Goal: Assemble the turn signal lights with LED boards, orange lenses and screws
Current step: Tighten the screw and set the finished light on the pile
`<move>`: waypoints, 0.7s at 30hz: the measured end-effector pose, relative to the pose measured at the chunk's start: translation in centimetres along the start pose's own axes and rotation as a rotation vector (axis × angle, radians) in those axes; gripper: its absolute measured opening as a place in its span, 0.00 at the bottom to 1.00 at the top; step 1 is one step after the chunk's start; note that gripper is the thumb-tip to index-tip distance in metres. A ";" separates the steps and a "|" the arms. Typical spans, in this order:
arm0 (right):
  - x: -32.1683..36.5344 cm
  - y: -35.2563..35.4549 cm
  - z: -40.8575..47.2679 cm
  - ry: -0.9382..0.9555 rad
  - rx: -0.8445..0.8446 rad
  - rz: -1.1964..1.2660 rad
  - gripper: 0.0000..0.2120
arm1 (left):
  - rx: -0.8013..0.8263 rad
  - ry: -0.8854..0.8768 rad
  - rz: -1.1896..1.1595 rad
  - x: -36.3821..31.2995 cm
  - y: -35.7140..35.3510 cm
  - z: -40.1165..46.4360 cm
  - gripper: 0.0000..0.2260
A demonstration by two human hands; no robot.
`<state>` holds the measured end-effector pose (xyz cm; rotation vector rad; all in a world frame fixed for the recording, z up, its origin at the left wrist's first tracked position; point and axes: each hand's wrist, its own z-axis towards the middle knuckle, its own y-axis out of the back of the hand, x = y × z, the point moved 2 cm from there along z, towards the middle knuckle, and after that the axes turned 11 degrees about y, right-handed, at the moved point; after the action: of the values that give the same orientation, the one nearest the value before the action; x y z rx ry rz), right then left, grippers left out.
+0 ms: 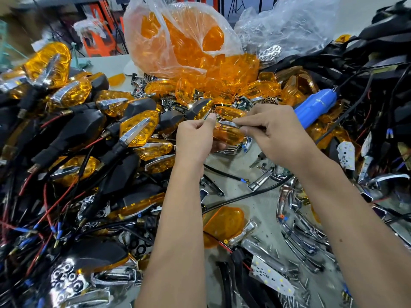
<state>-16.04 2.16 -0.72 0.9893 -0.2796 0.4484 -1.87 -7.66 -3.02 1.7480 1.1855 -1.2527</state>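
Fingers of the left hand (195, 136) grip an orange lens (229, 134); the right hand (275, 134) pinches what looks like a chrome strip (229, 123) onto it.

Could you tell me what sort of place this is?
Probably a small assembly workshop: a bench heaped with finished turn signals, a bag of orange lenses, and a blue electric screwdriver.

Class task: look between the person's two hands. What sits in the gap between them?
In the head view, an orange lens with a chrome strip on top, gripped by left hand and right hand.
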 end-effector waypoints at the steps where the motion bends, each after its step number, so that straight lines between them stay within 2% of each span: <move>1: 0.1 -0.1 0.0 0.006 0.009 -0.014 0.12 | -0.010 -0.027 0.039 0.0 0.0 0.0 0.18; 4: 0.4 -0.1 0.2 0.029 0.027 -0.048 0.12 | -0.028 -0.105 0.122 0.0 -0.1 -0.1 0.21; 8: 0.7 0.0 0.3 0.037 0.022 -0.070 0.12 | -0.028 -0.149 0.119 -0.1 -0.1 -0.3 0.19; 16: 1.0 -0.1 0.6 0.030 0.061 -0.117 0.13 | 0.043 -0.005 0.002 0.0 0.2 -0.1 0.15; 21: 1.0 -0.4 0.5 0.015 0.097 -0.128 0.13 | 0.035 0.002 0.063 0.1 0.6 0.3 0.16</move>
<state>-14.96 1.78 -0.33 1.0914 -0.1811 0.3556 -1.43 -8.08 -3.17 1.7989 1.1070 -1.2411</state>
